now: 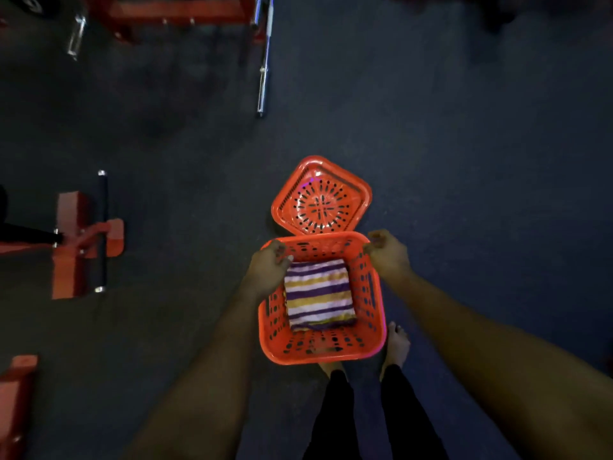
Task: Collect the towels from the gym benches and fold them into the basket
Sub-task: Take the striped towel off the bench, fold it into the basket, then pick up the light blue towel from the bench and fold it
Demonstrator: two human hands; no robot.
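Note:
An orange perforated plastic basket point(331, 355) stands on the dark floor just in front of my bare feet. Its hinged lid point(321, 197) lies open on the far side. A folded towel point(318, 295) with purple, white and yellow stripes lies flat inside. My left hand point(268, 263) curls over the far left corner of the rim, its thumb near the towel's edge. At the far right corner of the rim, my right hand point(389, 252) grips with curled fingers.
An orange bench frame point(83, 240) with a black bar stands to the left, and another orange piece point(16, 393) is at the lower left. A chrome barbell point(263, 61) and an orange rack point(179, 11) lie ahead. Dark floor stretches to the right.

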